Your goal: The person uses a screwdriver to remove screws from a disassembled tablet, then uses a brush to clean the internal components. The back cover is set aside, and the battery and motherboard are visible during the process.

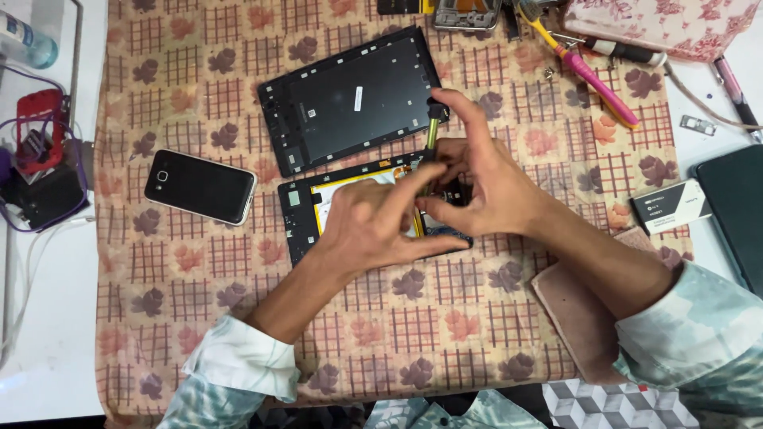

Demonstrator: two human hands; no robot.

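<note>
An opened black tablet body point(298, 214) lies on the patterned cloth, its yellow-edged insides partly showing. My left hand point(373, 218) rests on top of it, fingers pressing down and covering most of the inside. My right hand point(477, 179) holds a small screwdriver point(432, 127) with a yellow shaft and black cap upright, its tip down in the tablet between my hands; my index finger sits on the cap. The tablet's removed black back cover point(350, 99) lies just beyond.
A black phone point(200, 187) lies to the left. Pink-and-yellow pliers point(588, 75), a screwdriver point(632, 52) and a metal frame point(467, 14) are at the top right. A small black-and-white box point(670, 206) and a dark device point(737, 210) sit right. Cables and a red item point(40, 127) are far left.
</note>
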